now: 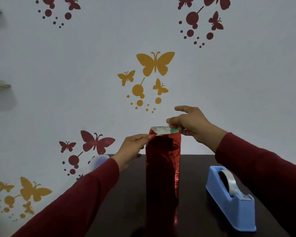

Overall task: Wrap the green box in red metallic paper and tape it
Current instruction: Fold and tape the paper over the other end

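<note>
A tall box stands upright on the dark table, its sides covered by red metallic paper (162, 170). At the top a sliver of the green box (174, 130) shows beside the paper's silver inner side. My left hand (132, 149) pinches the paper's upper left edge. My right hand (191, 124) pinches the paper flap at the top right corner, with its index finger stretched out.
A blue tape dispenser (229, 197) with a roll of clear tape sits on the dark table (195, 177) to the right of the box. A pale translucent object (100, 159) lies behind my left forearm. A wall with butterfly stickers stands close behind.
</note>
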